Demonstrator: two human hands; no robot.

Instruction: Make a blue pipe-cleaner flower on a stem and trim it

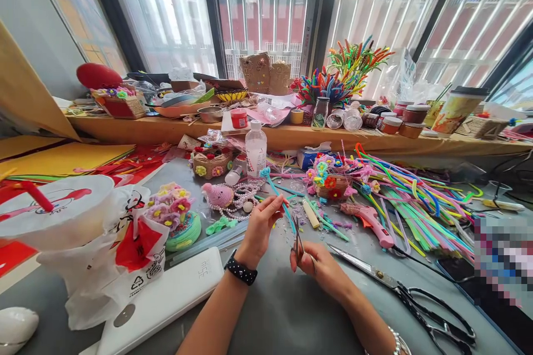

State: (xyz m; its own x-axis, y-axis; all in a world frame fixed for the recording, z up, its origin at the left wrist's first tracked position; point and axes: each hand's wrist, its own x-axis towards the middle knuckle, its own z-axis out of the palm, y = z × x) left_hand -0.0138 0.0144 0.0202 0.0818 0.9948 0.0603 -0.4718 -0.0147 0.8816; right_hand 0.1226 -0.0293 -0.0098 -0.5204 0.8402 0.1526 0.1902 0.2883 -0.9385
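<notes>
A blue pipe cleaner (275,184) with a curled knob at its upper end is pinched between the fingers of my left hand (266,221). Its lower end runs down to the blades of small scissors (297,233). Those scissors are gripped in my right hand (313,263), fingers through the handles. Whether the blades touch the pipe cleaner I cannot tell. Small blue and purple clippings lie on the table around both hands. To the right of my right hand rest large black-handled scissors (389,280), and beyond them a pink glue gun (368,222).
Many coloured pipe cleaners (425,216) spread over the right side. A flower basket (333,183) and a plastic bottle (255,150) stand behind my hands. On the left are a white power bank (166,305), a plastic bag (100,266) and a green flower pot (183,231).
</notes>
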